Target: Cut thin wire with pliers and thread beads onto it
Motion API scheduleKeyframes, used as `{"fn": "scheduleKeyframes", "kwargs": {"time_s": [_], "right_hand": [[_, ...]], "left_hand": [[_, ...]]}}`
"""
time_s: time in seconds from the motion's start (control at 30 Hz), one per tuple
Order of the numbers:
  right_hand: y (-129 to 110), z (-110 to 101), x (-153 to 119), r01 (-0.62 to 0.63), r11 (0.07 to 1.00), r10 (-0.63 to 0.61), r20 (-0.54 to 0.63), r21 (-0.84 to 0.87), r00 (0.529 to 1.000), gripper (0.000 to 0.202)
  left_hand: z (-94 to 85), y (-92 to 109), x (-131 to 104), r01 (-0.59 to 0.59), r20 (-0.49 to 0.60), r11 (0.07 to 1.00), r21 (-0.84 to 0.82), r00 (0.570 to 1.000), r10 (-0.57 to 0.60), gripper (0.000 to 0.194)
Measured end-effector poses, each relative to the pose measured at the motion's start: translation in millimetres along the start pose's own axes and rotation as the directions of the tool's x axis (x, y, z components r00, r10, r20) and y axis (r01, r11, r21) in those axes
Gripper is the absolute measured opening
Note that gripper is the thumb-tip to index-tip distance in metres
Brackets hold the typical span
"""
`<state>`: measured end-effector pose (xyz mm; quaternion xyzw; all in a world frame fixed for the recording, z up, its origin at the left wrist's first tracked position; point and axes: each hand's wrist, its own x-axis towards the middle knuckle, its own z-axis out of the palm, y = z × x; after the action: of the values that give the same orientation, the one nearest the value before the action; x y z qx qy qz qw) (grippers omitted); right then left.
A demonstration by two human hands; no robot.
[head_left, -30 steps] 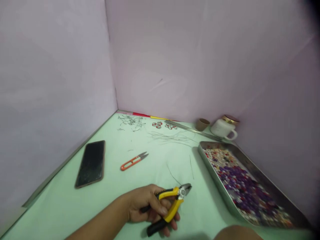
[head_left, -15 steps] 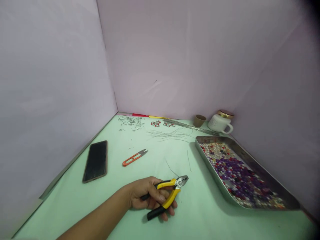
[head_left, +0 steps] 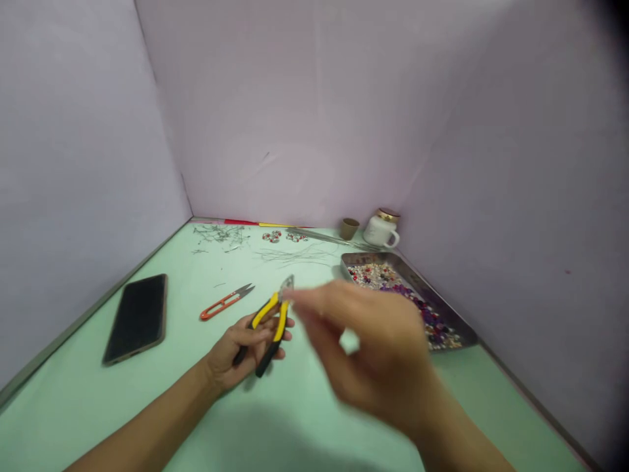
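The person's left hand (head_left: 238, 349) is wrapped around the yellow and black pliers (head_left: 280, 326), low over the green table (head_left: 295, 429), with the metal nose pointing away from the person. The right hand (head_left: 386, 351) is a big blur in front. Its thumb and finger bend toward each other near the nose of the pliers, but it is too blurry to tell if they press together, pinch something or touch the pliers.

Left of the pliers lie orange thread snips (head_left: 224, 303), then a black phone (head_left: 137, 316). Behind the right hand, a metal tray (head_left: 438, 305) holds beads (head_left: 376, 275), many of them purple. Farther back are loose thin wires (head_left: 295, 254), a messy wire pile (head_left: 219, 234), two little red and clear bead pieces (head_left: 272, 236), a brown cup (head_left: 349, 229) and a white mug (head_left: 378, 231) with a lid.
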<state>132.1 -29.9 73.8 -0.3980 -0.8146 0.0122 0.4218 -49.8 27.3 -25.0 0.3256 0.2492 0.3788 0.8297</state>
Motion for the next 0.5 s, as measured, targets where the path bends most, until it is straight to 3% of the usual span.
{"fn": "scheduleKeyframes", "kwargs": {"time_s": [0.03, 0.1, 0.2, 0.33, 0.5], "right_hand": [[15.7, 2.2, 11.7, -0.133, 0.99, 0.132, -0.033, -0.035, 0.991, 0.021], [51.5, 11.6, 20.9, -0.376, 0.92, 0.374, -0.04, -0.107, 0.927, 0.017], [93.8, 30.0, 4.0, -0.545, 0.806, 0.567, 0.035, -0.23, 0.823, 0.015], [101.5, 47.3, -27.8, -0.514, 0.795, 0.591, 0.218, -0.322, 0.776, 0.011], [87.3, 59.7, -36.7, -0.374, 0.803, 0.553, 0.344, -0.465, 0.759, 0.011]], "left_hand": [[-1.3, 1.3, 0.1, -0.045, -0.044, 0.999, -0.01, 0.998, 0.045, 0.038], [-4.5, 4.1, 0.9, -0.088, -0.115, 0.995, -0.037, 0.99, 0.083, 0.041], [-7.7, 7.1, 3.5, -0.067, -0.179, 0.995, -0.078, 0.982, 0.052, 0.044], [-6.1, 6.8, 6.8, -0.037, -0.184, 0.996, -0.08, 0.983, 0.022, 0.048], [-5.1, 4.4, 9.0, -0.021, -0.138, 0.998, -0.066, 0.99, 0.012, 0.048]]}}
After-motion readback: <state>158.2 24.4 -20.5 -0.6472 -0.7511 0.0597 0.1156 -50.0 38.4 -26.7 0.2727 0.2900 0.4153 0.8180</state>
